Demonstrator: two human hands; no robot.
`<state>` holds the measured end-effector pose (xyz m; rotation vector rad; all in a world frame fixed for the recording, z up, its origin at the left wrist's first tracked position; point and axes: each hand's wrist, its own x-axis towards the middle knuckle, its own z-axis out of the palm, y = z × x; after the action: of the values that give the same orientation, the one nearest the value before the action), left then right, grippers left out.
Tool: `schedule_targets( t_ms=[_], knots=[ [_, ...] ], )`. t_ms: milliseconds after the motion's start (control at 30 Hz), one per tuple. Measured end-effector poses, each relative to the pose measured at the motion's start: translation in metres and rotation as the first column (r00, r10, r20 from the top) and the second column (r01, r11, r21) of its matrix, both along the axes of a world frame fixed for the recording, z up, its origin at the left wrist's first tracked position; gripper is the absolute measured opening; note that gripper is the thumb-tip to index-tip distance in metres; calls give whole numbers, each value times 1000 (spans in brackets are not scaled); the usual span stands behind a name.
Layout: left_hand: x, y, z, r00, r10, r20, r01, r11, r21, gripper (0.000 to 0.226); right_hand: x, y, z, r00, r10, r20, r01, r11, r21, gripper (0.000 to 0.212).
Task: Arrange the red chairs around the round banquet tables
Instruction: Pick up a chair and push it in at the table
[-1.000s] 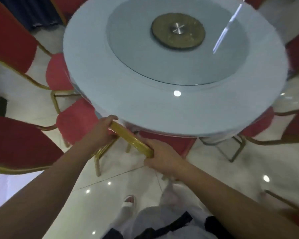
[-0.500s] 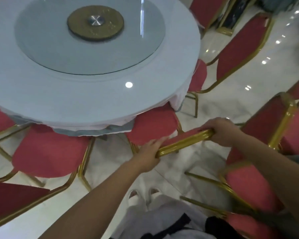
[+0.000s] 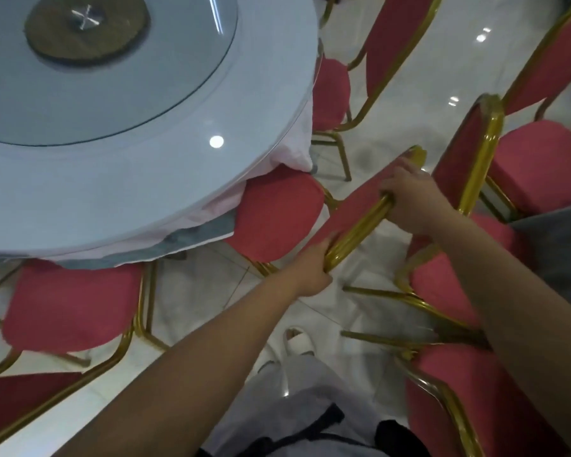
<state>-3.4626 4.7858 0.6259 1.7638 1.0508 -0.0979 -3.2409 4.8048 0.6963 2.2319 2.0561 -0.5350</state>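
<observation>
**A:** What lies left of the grips?

**B:** Well left of the left grip (image 3: pixel 312 270), a spare red seat (image 3: pixel 70 308) sits partly beneath the round desk (image 3: pixel 112 192). The desk carries a glass turntable (image 3: pixel 178 77) with a brown hub (image 3: pixel 86 34). A white cloth (image 3: pixel 294 150) hangs off its edge.

**A:** And the chair being handled?

**B:** The held red chair (image 3: pixel 277 212) has its seat partly under the desk's rim, just up-left of the left grip. Its gold top rail (image 3: pixel 360 232) runs between the two grips.

**A:** How do the grips sit?

**B:** The left grip is clenched round the rail's nearer corner. The right grip (image 3: pixel 412 199) clasps the farther end, with its fingers curled over the red back pad.

**A:** Below them?

**B:** A white shoe (image 3: pixel 299 346) stands on the glossy floor (image 3: pixel 195 291), beneath the left grip.

**A:** And to the right?

**B:** The gold-framed back of a neighbouring chair (image 3: pixel 541 166) stands just beside the right grip. Two further red seats (image 3: pixel 442 285) lie under the right forearm; I cannot tell whether they are stacked.
</observation>
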Motion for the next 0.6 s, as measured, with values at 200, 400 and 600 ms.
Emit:
schedule_targets(
  t_ms=[200, 400, 600],
  knots=[
    [-10, -15, -9, 998, 14, 67, -15, 1000, 18, 96, -25, -18, 13, 996, 13, 88, 2, 985, -174, 44],
    [-146, -40, 10, 966, 257, -24, -257, 965, -51, 78, -176, -62, 31, 935, 236, -264, -250, 968, -18, 62],
    [-364, -93, 41, 863, 495, -99, -486, 868, 100, 66, -352, -117, -2, 806, 236, -543, -335, 938, -90, 60]
  ],
)
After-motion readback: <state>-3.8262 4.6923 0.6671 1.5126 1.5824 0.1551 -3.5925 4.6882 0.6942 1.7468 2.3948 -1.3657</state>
